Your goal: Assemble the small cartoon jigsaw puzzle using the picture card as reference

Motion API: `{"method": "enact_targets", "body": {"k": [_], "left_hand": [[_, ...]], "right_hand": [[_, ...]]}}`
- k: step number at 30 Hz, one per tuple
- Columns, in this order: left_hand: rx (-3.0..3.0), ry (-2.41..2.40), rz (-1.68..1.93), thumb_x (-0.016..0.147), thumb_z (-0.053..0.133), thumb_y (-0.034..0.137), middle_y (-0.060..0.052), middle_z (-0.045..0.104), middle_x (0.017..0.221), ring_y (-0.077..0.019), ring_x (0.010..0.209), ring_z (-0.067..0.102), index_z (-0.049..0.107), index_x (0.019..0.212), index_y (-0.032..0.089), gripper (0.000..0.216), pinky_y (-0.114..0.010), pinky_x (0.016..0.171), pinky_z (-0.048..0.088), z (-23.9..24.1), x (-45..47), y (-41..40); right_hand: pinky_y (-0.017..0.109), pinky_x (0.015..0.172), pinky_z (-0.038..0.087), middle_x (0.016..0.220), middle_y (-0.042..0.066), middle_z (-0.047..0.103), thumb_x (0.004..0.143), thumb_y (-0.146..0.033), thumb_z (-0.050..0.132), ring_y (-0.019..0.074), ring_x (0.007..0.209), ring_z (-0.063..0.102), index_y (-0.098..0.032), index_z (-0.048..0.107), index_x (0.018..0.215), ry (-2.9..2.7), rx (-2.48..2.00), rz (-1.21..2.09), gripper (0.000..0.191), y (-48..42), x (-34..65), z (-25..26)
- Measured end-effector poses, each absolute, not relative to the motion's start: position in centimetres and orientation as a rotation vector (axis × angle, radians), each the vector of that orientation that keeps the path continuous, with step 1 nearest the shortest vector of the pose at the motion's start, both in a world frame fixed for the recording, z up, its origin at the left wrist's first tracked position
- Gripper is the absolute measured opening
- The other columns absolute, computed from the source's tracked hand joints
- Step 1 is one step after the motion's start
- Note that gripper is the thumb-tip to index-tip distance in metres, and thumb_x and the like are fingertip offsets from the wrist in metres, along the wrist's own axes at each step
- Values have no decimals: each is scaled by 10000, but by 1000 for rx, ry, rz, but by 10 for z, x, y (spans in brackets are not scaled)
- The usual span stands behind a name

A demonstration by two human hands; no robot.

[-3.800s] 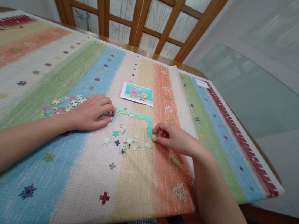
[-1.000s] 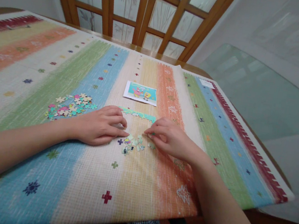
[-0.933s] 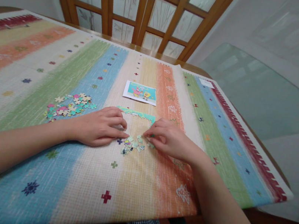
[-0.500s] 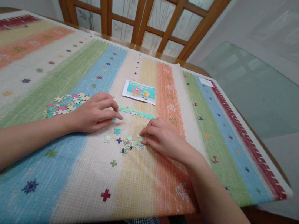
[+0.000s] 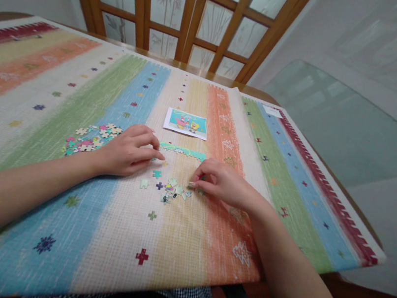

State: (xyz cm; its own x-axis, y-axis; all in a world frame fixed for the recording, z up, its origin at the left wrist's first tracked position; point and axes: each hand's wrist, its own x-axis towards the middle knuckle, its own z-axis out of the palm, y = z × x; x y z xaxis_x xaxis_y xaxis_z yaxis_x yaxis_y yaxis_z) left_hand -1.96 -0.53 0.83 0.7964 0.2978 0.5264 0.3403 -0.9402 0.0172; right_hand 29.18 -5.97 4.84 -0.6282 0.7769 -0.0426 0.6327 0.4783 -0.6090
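- Thumb and forefinger of the right hand (image 5: 221, 180) are closed together on a small pale piece (image 5: 190, 184), at 2 to 3 o'clock from the loose cluster (image 5: 179, 189) of puzzle pieces
- At 10 o'clock, the left hand (image 5: 126, 153) lies palm down, forefinger stretched out and other fingers curled; whether they pinch anything cannot be told
- Just off the cluster sit a teal piece (image 5: 157, 174) at 10 o'clock and a pale green piece (image 5: 144, 184) at 9
- At 12 o'clock, a joined teal strip (image 5: 182, 151) runs between the hands, its ends partly hidden by them
- Beyond it, also at 12, lies a printed picture card (image 5: 188, 123)
- Between 9 and 10, a mixed pile (image 5: 85, 143) of pieces rests behind the left wrist
- Striped tablecloth (image 5: 125, 237) spreads under everything, wood-framed doors (image 5: 187, 13) standing far off at 12
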Motion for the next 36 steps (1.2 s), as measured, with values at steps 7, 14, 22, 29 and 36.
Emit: {"method": "enact_targets", "body": {"k": [7,14,22,29,36], "left_hand": [[-2924,-533,-799,943,539,184,-56,671,1034,-230,1018,575,700,1161,264,282,-438,1027,422,10,-19,-6],[-2912,-515,-857,941,556,172,-54,662,1034,-224,997,577,695,1164,257,277,-429,1025,405,9,-19,-5],[-3011,-571,-888,986,556,271,-58,652,1002,-230,984,569,702,1135,239,212,-413,981,391,14,-8,-12],[-3393,-544,-915,1051,479,342,-41,641,922,-196,923,556,667,972,203,246,-336,861,400,28,9,-31],[-3374,-721,-1026,1040,505,351,-28,634,918,-192,928,543,609,934,196,214,-341,875,390,28,12,-35]], "right_hand": [[280,654,472,759,7,689,888,-264,651,137,687,630,-196,638,844,-2121,-1427,1009,82,-60,295,51],[339,768,543,942,60,772,874,-260,628,185,824,710,-209,745,1000,-2070,-1457,912,179,-55,299,47],[300,731,563,825,16,744,836,-346,723,165,794,733,-225,621,903,-1805,-1262,1142,171,-73,260,35],[277,702,501,832,-5,705,889,-264,695,124,734,655,-230,608,839,-2063,-1145,746,105,-87,244,33],[291,715,470,796,-2,710,905,-297,731,131,728,631,-223,619,816,-2122,-1047,610,161,-88,242,28]]}}
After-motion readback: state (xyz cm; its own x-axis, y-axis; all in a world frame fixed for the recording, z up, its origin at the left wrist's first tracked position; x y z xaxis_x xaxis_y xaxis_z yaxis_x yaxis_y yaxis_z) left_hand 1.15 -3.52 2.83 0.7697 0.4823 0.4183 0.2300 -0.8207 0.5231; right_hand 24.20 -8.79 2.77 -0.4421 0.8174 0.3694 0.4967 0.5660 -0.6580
